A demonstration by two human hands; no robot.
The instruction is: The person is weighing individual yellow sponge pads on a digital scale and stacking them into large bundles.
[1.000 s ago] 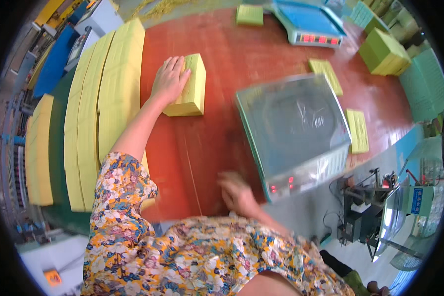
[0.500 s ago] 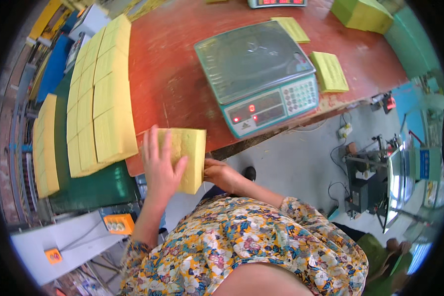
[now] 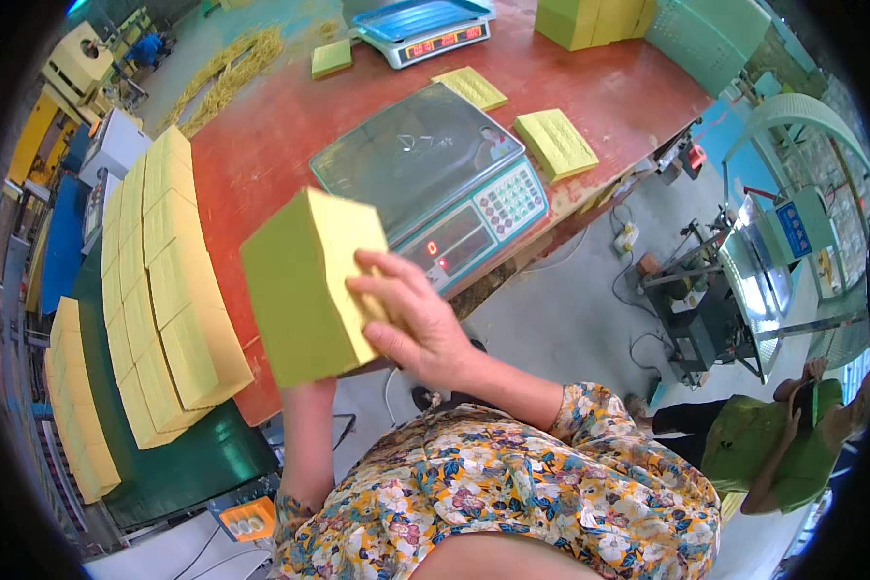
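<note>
Head view: I see yellow block (image 3: 309, 290) lifted higher since half second ago, now held clear of bench (image 3: 261, 145), off its near edge. Right hand (image 3: 411, 319) grasping block's right face, fingers spread. Left hand hidden behind block, grip unclear. Scale (image 3: 435, 184) just beyond.

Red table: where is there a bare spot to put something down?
The red wooden table is bare between the rows of yellow paper blocks and the grey electronic scale. It is crowded right of that scale, by two flat yellow pads.
</note>
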